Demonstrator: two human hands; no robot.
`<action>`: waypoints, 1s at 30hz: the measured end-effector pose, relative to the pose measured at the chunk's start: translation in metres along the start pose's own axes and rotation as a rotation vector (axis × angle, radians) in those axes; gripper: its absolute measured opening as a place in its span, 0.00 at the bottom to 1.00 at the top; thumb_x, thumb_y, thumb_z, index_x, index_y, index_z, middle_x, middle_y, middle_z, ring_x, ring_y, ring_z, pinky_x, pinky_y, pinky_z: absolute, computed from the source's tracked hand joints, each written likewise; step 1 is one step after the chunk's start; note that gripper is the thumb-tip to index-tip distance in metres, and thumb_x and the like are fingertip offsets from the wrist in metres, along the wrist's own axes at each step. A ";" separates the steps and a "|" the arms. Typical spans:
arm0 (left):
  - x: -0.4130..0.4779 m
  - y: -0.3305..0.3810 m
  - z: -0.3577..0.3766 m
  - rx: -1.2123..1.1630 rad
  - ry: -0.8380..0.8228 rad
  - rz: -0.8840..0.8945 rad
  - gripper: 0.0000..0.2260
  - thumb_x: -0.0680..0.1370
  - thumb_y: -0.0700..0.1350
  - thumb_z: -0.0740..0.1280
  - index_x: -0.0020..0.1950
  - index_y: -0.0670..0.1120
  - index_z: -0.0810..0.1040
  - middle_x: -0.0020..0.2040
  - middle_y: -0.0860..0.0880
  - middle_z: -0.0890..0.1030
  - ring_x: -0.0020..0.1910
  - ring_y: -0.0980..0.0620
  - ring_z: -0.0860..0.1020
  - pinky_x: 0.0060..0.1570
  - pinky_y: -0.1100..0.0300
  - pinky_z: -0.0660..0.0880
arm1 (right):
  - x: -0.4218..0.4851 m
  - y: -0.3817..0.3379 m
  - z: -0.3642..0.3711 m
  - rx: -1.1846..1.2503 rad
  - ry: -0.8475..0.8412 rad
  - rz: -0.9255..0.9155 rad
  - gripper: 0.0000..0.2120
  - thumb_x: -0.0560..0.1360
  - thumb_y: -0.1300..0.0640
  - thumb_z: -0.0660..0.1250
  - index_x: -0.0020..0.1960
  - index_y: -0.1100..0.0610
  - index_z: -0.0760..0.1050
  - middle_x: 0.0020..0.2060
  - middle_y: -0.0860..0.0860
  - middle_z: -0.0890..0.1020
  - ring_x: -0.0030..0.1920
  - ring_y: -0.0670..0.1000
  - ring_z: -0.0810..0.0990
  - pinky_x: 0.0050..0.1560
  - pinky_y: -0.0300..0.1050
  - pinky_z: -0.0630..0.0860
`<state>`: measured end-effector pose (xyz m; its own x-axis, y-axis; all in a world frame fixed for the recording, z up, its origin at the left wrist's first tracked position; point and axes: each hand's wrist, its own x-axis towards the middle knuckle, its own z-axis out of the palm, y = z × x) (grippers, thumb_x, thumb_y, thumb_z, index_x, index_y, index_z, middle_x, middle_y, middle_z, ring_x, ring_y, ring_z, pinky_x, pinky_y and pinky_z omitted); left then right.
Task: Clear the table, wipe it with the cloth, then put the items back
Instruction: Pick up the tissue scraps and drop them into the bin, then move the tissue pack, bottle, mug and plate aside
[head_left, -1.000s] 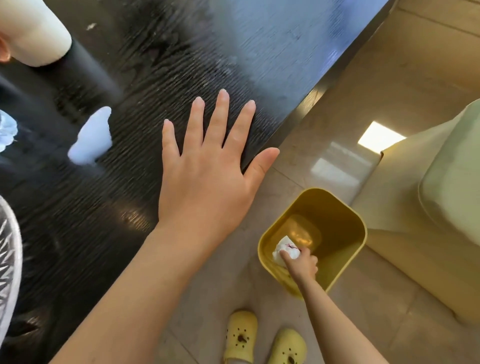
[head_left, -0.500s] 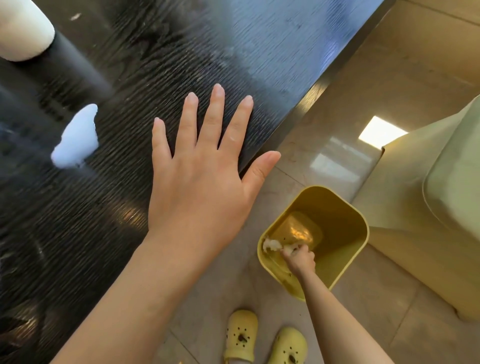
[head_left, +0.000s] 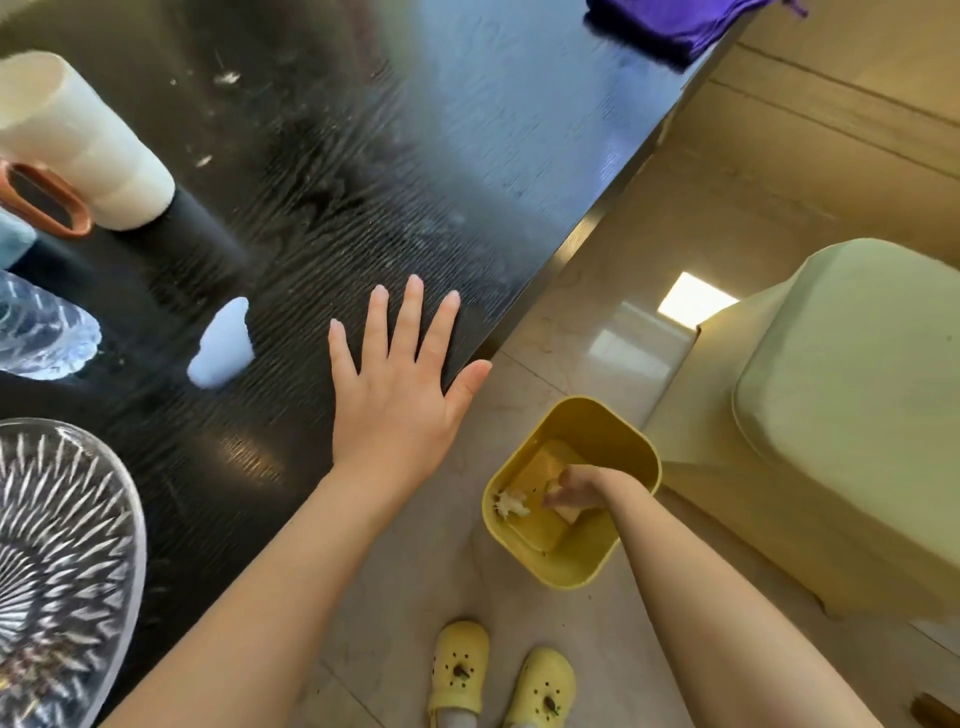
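Note:
My left hand lies flat and open on the black wooden table, near its right edge. My right hand reaches down inside the yellow bin on the floor, fingers spread with nothing in them. A crumpled white scrap lies at the bin's inner left wall, apart from the fingers. A white tissue piece sits on the table left of my left hand. The purple cloth lies at the table's far right edge.
A cream jug with an orange handle stands at the left, a clear plastic bottle lies below it, and a cut-glass bowl sits at the near left. A pale green seat stands right of the bin. Small crumbs dot the far table.
My right hand has let go of the white scrap, which now lies inside the bin. The view has pulled back and tilted up, showing the jug, bottle, bowl and purple cloth.

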<state>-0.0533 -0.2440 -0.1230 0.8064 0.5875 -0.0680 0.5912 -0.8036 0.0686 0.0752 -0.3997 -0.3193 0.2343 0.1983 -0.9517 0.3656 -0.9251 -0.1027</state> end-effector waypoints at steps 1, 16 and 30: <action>0.000 0.000 -0.001 0.005 -0.011 0.002 0.34 0.74 0.67 0.33 0.77 0.54 0.47 0.79 0.48 0.49 0.78 0.44 0.47 0.72 0.38 0.46 | -0.018 -0.002 -0.013 -0.029 -0.028 0.011 0.35 0.74 0.39 0.63 0.73 0.58 0.62 0.69 0.55 0.70 0.68 0.61 0.70 0.67 0.55 0.69; 0.011 0.002 -0.086 -0.173 -0.551 -0.051 0.29 0.80 0.59 0.51 0.78 0.50 0.47 0.79 0.46 0.50 0.78 0.43 0.49 0.73 0.40 0.53 | -0.296 -0.061 -0.136 -0.223 0.073 -0.184 0.29 0.77 0.42 0.59 0.73 0.56 0.62 0.70 0.56 0.71 0.65 0.60 0.74 0.63 0.57 0.73; -0.045 -0.056 -0.279 -0.214 -0.641 -0.151 0.26 0.78 0.63 0.50 0.72 0.51 0.66 0.69 0.48 0.71 0.62 0.45 0.73 0.61 0.48 0.73 | -0.469 -0.168 -0.175 -0.531 0.296 -0.378 0.27 0.78 0.43 0.59 0.71 0.56 0.65 0.67 0.55 0.74 0.62 0.57 0.78 0.63 0.59 0.74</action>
<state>-0.1187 -0.1986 0.1536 0.5864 0.4663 -0.6623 0.7395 -0.6418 0.2029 0.0615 -0.2807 0.1945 0.2120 0.6237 -0.7523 0.8414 -0.5081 -0.1840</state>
